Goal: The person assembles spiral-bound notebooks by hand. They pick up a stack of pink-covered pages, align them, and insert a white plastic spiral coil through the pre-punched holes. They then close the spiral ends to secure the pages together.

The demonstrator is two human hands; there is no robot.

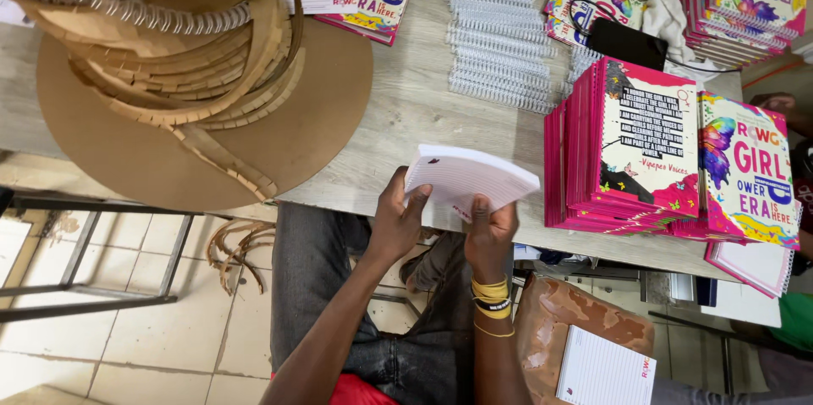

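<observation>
Both my hands hold a thick stack of white lined pages [470, 178] at the table's near edge. My left hand [395, 220] grips the stack's left end with the thumb on top. My right hand [491, 231], with yellow and black bands on its wrist, pinches the near edge from below. The pages fan slightly and tilt up toward me. The grey wooden table [415, 109] lies under the stack.
A large cardboard spool of metal binding wire [169, 49] fills the left. Loose wire binding combs [500, 41] lie at centre back. Tall piles of pink colourful notebooks [627, 151] stand right and far right. A brown bag with a white pad [603, 367] sits below.
</observation>
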